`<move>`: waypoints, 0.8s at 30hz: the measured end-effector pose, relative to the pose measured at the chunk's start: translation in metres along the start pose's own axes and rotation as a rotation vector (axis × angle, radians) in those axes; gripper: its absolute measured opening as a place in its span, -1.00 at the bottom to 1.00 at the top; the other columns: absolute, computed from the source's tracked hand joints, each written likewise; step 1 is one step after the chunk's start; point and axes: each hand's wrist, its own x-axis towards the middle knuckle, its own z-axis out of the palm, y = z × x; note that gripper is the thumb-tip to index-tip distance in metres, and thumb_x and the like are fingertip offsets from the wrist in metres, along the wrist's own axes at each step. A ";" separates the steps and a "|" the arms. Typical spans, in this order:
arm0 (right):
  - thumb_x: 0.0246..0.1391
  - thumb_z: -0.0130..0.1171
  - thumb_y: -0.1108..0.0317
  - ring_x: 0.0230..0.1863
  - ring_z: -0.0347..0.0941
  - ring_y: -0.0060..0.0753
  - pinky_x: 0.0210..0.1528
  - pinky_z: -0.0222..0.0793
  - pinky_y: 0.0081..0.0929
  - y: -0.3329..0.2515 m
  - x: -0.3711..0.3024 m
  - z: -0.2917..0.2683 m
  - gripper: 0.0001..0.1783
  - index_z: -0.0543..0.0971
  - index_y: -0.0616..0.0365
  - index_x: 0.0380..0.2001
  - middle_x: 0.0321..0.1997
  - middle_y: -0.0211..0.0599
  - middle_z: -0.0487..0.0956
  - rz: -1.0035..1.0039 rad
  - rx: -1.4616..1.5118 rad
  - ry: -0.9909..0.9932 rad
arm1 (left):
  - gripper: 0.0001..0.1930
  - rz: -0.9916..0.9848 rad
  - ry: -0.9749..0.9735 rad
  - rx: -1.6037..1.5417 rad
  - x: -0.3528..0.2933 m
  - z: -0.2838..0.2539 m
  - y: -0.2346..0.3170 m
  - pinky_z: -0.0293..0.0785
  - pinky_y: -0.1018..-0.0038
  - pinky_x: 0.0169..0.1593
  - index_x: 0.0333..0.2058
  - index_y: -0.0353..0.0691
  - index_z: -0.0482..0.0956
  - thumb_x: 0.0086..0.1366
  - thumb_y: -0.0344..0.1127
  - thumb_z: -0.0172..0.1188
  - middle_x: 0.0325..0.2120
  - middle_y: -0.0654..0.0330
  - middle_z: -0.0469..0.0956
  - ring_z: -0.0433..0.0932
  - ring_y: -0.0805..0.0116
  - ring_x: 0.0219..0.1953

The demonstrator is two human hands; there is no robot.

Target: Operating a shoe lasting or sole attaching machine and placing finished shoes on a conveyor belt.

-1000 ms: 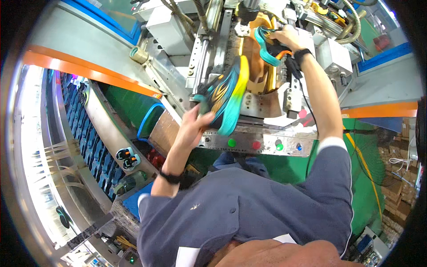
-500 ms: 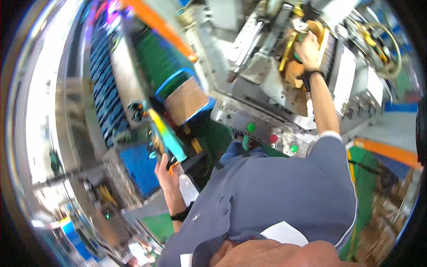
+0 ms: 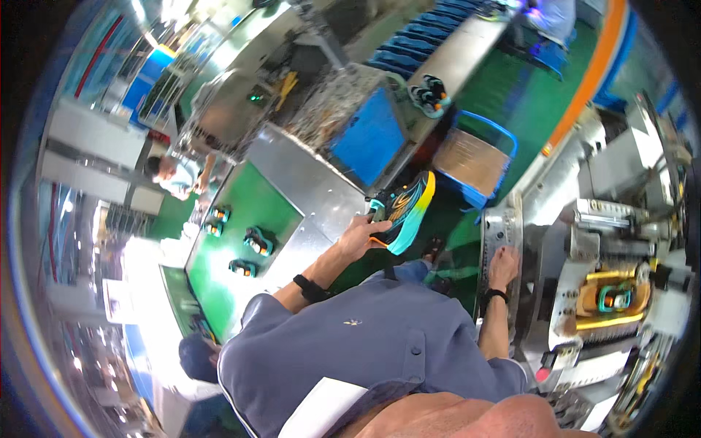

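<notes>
My left hand (image 3: 358, 238) grips a running shoe (image 3: 406, 216) by its heel end. The shoe has a dark patterned upper and a teal and yellow sole, and is tilted with the sole facing right. My right hand (image 3: 504, 267), with its fingers curled in, is at the metal control panel (image 3: 504, 223) on the machine's front edge. Whether it presses a button there is hidden. Beyond it to the right, another teal and black shoe (image 3: 615, 298) sits in the machine's orange-yellow fixture (image 3: 588, 299).
Several shoes (image 3: 257, 241) stand on a green-topped table (image 3: 252, 201) at left, with a person (image 3: 175, 179) beyond it. A blue-framed cart (image 3: 513, 146) carries a cardboard box (image 3: 469, 162). More shoes (image 3: 429, 96) rest by the conveyor (image 3: 467, 45). An orange post (image 3: 584, 87) rises beside the machine.
The view has swung left. My right hand has left the machine's fixture and come back to the front panel, leaving a shoe visible in the fixture. My left hand keeps its shoe.
</notes>
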 end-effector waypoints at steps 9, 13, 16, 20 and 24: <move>0.11 0.05 0.33 -0.16 0.42 0.03 -0.12 0.35 -0.16 0.003 0.002 0.010 -0.88 0.50 0.10 -0.31 -0.26 -0.12 0.48 -0.044 0.002 0.003 | -0.63 0.017 0.317 -0.210 -0.026 -0.123 -0.041 0.61 0.22 -0.20 -0.16 -0.48 0.48 0.16 -0.31 0.30 -0.29 0.02 0.58 0.62 0.14 -0.30; 0.04 0.08 0.39 -0.21 0.44 0.02 -0.11 0.36 -0.18 0.007 0.015 0.014 -0.91 0.52 0.14 -0.38 -0.31 -0.11 0.51 -0.089 0.011 -0.002 | -0.64 0.028 0.478 -0.276 -0.023 -0.191 -0.058 0.62 0.18 -0.24 -0.19 -0.51 0.49 0.14 -0.34 0.31 -0.31 0.00 0.58 0.62 0.10 -0.31; 0.04 0.08 0.37 -0.31 0.46 0.02 -0.18 0.38 -0.20 -0.045 0.043 -0.008 -0.87 0.54 0.19 -0.39 -0.37 -0.07 0.53 -0.127 0.063 0.072 | -0.66 0.017 0.597 -0.365 -0.016 -0.247 -0.072 0.63 0.16 -0.28 -0.20 -0.49 0.52 0.14 -0.35 0.31 -0.31 -0.03 0.59 0.64 0.07 -0.34; 0.19 0.09 0.32 -0.20 0.51 -0.14 -0.09 0.41 -0.32 -0.155 0.125 -0.002 -0.79 0.54 0.24 -0.22 -0.23 -0.12 0.59 -0.422 0.138 0.217 | -0.64 0.061 0.768 -0.518 0.021 -0.349 -0.098 0.67 0.07 -0.34 -0.19 -0.48 0.46 0.11 -0.37 0.32 -0.29 -0.04 0.58 0.65 0.03 -0.34; 0.20 0.12 0.36 -0.23 0.56 -0.31 -0.14 0.47 -0.41 -0.367 0.207 -0.050 -0.79 0.55 0.25 -0.16 -0.22 -0.19 0.61 -0.653 0.312 0.201 | -0.58 0.056 0.871 -0.610 0.042 -0.453 -0.082 0.65 -0.01 -0.29 -0.12 -0.41 0.44 0.07 -0.39 0.34 -0.26 -0.08 0.57 0.63 -0.05 -0.29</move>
